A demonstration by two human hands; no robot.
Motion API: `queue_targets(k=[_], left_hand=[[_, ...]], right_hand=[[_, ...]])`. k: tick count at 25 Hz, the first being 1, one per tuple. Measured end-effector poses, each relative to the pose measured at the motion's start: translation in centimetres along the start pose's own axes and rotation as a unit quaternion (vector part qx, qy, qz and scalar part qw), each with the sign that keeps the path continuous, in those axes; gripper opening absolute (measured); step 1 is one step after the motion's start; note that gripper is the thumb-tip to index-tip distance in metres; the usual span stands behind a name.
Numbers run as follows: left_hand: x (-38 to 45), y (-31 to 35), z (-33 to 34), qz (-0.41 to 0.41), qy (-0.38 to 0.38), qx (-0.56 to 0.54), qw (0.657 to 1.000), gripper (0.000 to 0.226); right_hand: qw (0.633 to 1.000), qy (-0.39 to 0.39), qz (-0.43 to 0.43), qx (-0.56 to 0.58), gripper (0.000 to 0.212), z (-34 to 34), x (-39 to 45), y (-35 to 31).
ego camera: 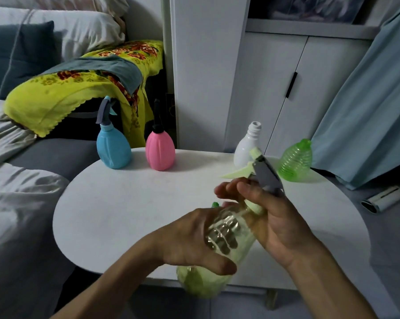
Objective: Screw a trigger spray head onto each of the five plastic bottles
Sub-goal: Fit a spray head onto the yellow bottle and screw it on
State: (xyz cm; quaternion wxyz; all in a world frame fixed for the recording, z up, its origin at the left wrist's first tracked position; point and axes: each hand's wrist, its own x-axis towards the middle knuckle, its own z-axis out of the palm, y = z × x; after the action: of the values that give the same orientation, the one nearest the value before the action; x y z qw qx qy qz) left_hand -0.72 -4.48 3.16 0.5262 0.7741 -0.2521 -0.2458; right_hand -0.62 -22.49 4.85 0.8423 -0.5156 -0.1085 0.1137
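above a round white table [130,210], the left hand [189,240] wrapped its fingers round a clear, yellow-green plastic bottle [217,256] held tilted; the right hand [272,217] gripped the pale green collar of a grey trigger spray head [267,174] at its neck; behind stood a smooth blue bottle [113,149] and a ribbed pink bottle [159,151], both capped, an open-necked glossy white bottle [243,150] and a ridged translucent green bottle [295,161].
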Motion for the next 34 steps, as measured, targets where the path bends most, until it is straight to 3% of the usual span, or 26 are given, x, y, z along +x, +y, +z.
queue_targets(k=[1, 3, 7, 10, 13, 15, 17, 19, 22, 25, 29, 31, 34], left_hand=[[-0.1, 0.1, -0.3, -0.017, -0.048, -0.030, 0.998, 0.056], [-0.2, 0.1, -0.1, -0.041, -0.045, -0.027, 0.998, 0.057], [0.3, 0.2, 1.0, -0.017, 0.055, 0.026, 0.998, 0.050], [0.7, 0.2, 1.7, 0.014, 0.124, 0.071, 0.990, 0.054], [0.5, -0.4, 3.7, 0.033, 0.243, 0.231, 0.942, 0.076], [0.4, -0.3, 3.2, 0.031, 0.227, 0.179, 0.957, 0.078], [0.5, -0.4, 1.3, 0.020, 0.108, 0.040, 0.993, 0.069], [0.4, -0.5, 0.7, 0.014, 0.067, 0.011, 0.998, 0.061], [0.5, -0.7, 2.5, 0.024, 0.176, 0.061, 0.982, 0.060], [0.7, -1.0, 3.4, 0.060, 0.234, 0.085, 0.967, 0.060], [0.8, -1.6, 3.5, 0.048, 0.250, 0.099, 0.962, 0.075], [1.1, -1.7, 2.9, 0.041, 0.260, 0.068, 0.962, 0.079], [1.7, -1.5, 0.5, 0.084, 0.321, 0.011, 0.943, 0.067]], right_hand=[[1.000, -0.024, 0.008, -0.013, 0.020, 0.0, 0.1, -0.2], [1.000, -0.012, 0.016, -0.016, 0.036, 0.6, 0.5, -0.1], [0.983, 0.152, -0.062, -0.078, 0.044, 1.5, 1.2, 0.7], [0.960, 0.228, -0.111, -0.118, 0.044, 1.7, 1.5, 0.9], [0.943, 0.300, -0.121, -0.080, 0.046, 1.2, 1.5, 0.9], [0.975, 0.199, -0.082, -0.051, 0.035, 0.4, 1.2, 0.4], [0.996, 0.086, -0.020, -0.026, 0.028, 0.5, 1.0, 0.0], [0.992, 0.115, -0.021, -0.049, 0.033, 0.9, 1.2, 0.5], [0.961, 0.238, -0.076, -0.121, 0.037, 1.6, 1.7, 1.2], [0.949, 0.257, -0.100, -0.153, 0.038, 1.7, 1.9, 1.2], [0.933, 0.278, -0.129, -0.187, 0.029, 2.1, 2.4, 1.6], [0.939, 0.240, -0.101, -0.224, 0.019, 2.1, 2.3, 2.2], [0.961, 0.121, -0.043, -0.245, 0.060, 2.5, 2.0, 3.7]])
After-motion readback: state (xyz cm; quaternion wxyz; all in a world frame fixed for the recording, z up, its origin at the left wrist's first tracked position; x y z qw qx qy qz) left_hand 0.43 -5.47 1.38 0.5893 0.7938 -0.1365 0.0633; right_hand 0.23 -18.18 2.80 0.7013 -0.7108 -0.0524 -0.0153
